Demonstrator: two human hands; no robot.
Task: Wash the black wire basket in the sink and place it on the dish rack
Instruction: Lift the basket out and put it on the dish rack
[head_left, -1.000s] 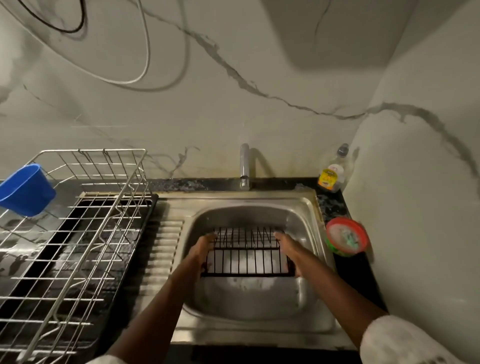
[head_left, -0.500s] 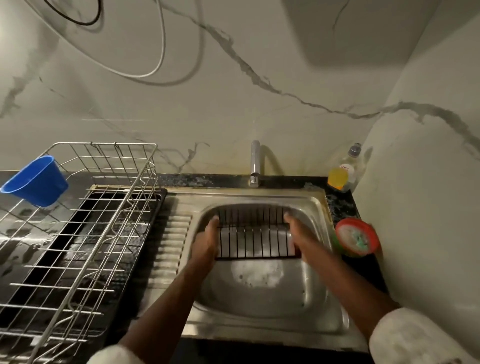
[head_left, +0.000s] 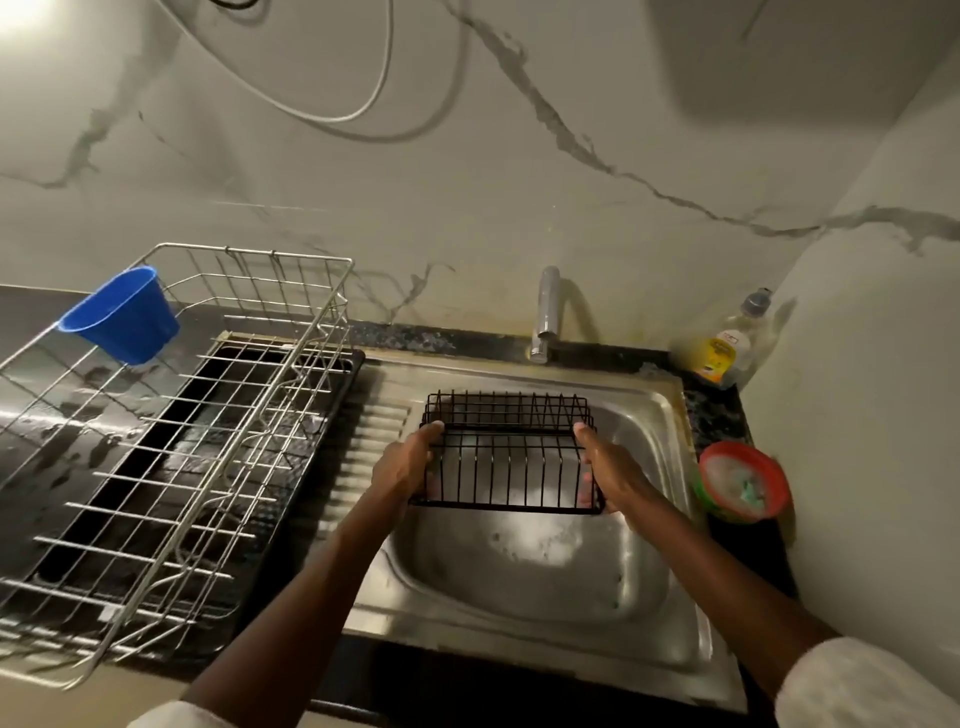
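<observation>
The black wire basket (head_left: 506, 452) hangs above the steel sink (head_left: 524, 571), under the tap (head_left: 545, 312). My left hand (head_left: 405, 467) grips its left side, thumb on the top rim. My right hand (head_left: 605, 473) grips its right side the same way. The basket is tilted, its far wall standing up toward the tap. No water is seen running. The steel wire dish rack (head_left: 171, 441) stands to the left of the sink on a black drip tray.
A blue cup (head_left: 122, 314) hangs on the rack's far left corner. A dish soap bottle (head_left: 732, 343) stands at the back right corner. A red-rimmed tub (head_left: 743, 480) with a scrubber sits right of the sink. A wall closes the right side.
Both hands have lifted the basket up from low in the sink bowl and tipped it toward me. The view has shifted slightly right and up.
</observation>
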